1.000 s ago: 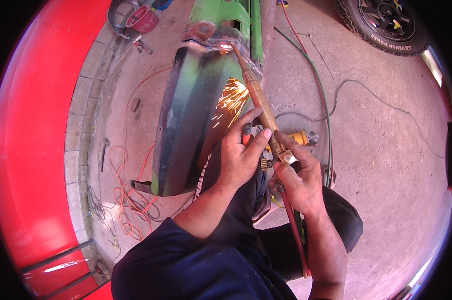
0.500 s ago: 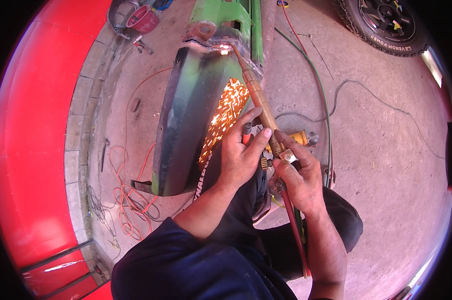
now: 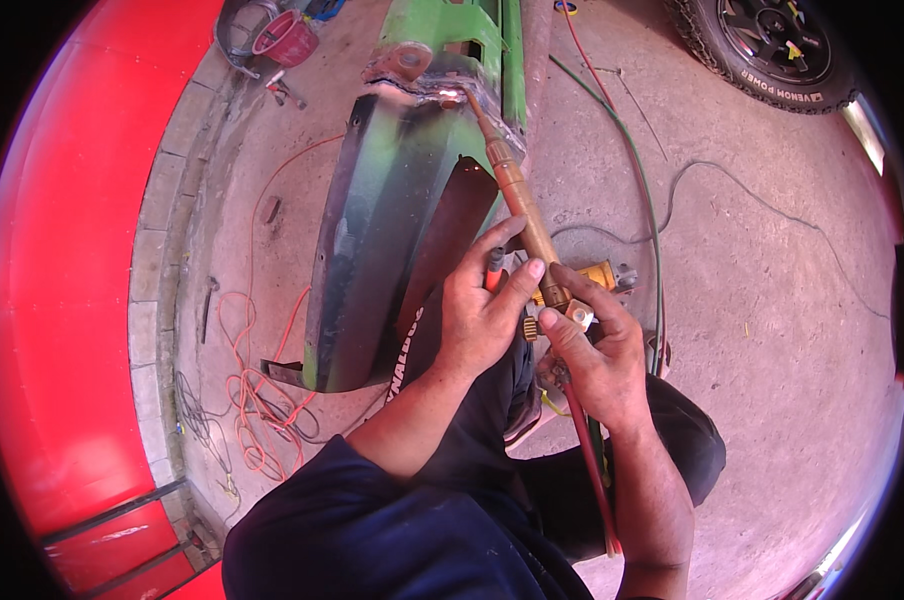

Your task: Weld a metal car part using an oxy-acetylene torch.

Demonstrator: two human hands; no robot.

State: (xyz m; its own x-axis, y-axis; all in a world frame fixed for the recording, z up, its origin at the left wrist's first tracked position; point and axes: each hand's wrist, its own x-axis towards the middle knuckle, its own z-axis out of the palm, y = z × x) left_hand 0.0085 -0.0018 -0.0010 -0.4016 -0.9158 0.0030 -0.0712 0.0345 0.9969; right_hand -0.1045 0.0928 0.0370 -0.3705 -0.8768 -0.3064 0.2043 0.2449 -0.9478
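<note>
A brass gas torch [image 3: 525, 208] slants up and to the left, its thin tip at a glowing spot on the seam of a green metal panel [image 3: 372, 230]. My left hand [image 3: 482, 310] is closed about the torch body, thumb and fingers touching it. Tucked between those fingers is a small orange and black stick-like thing, its kind unclear. My right hand [image 3: 604, 365] grips the rear end of the torch by its valve knobs. A red hose [image 3: 590, 465] and a dark green one trail back from there past my right forearm. Heat marks darken the metal round the seam.
A wheel with a chunky tyre [image 3: 742, 60] lies at the far right. Green and red hoses and a grey cable cross the concrete floor. To the left are a tangled orange cord [image 3: 257, 425], a red bucket [image 3: 284, 38] and a big red surface [image 3: 82, 250]. Something yellow [image 3: 600, 275] sits behind my hands.
The bright shower of orange sparks over the dark opening in the panel has vanished. The glow at the torch tip is smaller. My right thumb has shifted slightly up on the torch.
</note>
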